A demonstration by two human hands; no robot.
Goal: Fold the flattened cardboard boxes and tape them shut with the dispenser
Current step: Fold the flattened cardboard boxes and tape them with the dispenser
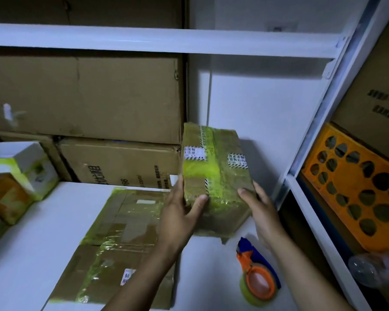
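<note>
A folded cardboard box (218, 169), wrapped in yellow-green tape with white labels, is tilted above the white shelf surface (54, 221). My left hand (180, 212) grips its left near edge, thumb on top. On the box's right near corner, my right hand (261, 209) holds on with its thumb on top. A flattened cardboard box (121, 243) with yellow-green tape lies on the shelf to the left. The tape dispenser (258, 274), orange and blue with a roll of tape, lies on the shelf below the held box.
Large brown cartons (85, 99) are stacked at the back left under a white shelf beam (166, 39). Small printed cartons (16, 178) stand at the left. An orange perforated crate (355, 189) sits in the right rack behind a white post (319, 122), with clear plastic (373, 270) below.
</note>
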